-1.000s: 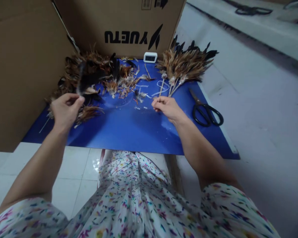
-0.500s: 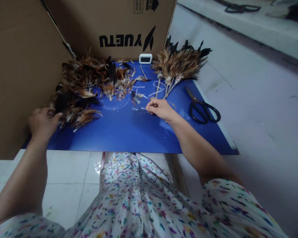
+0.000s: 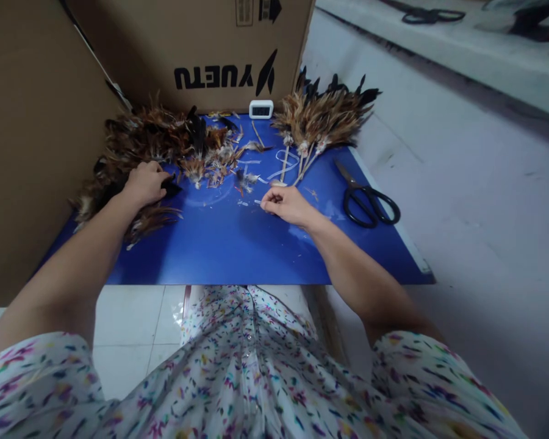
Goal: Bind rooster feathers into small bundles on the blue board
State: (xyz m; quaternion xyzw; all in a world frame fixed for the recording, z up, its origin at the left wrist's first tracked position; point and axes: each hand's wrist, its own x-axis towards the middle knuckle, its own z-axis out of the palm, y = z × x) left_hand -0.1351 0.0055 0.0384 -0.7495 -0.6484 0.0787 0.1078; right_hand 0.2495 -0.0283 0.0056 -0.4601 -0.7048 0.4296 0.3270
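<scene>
My left hand (image 3: 145,184) reaches down into the near part of a heap of brown and black feathers (image 3: 150,137). Its fingers curl over dark feathers, and their tips are partly hidden; a black feather (image 3: 171,185) pokes out beside them. Over the middle of the blue board, my right hand (image 3: 286,204) is closed in a pinch, and I cannot make out what is between its fingertips. Small white scraps (image 3: 243,203) lie just left of it. Beyond it rest feather bunches on sticks (image 3: 324,119), their sticks pointing toward that hand, and a looped white strip (image 3: 287,160).
Black-handled scissors (image 3: 370,204) lie at the right of the blue board (image 3: 219,244). A small white digital display (image 3: 261,110) stands at the back against a cardboard box (image 3: 201,36). Cardboard (image 3: 27,152) also walls the left side. Another pair of scissors (image 3: 432,16) is on a far ledge.
My left hand has moved right and forward from the heap's left edge onto its near middle. My right hand stays pinched in nearly the same place. The view has shifted slightly.
</scene>
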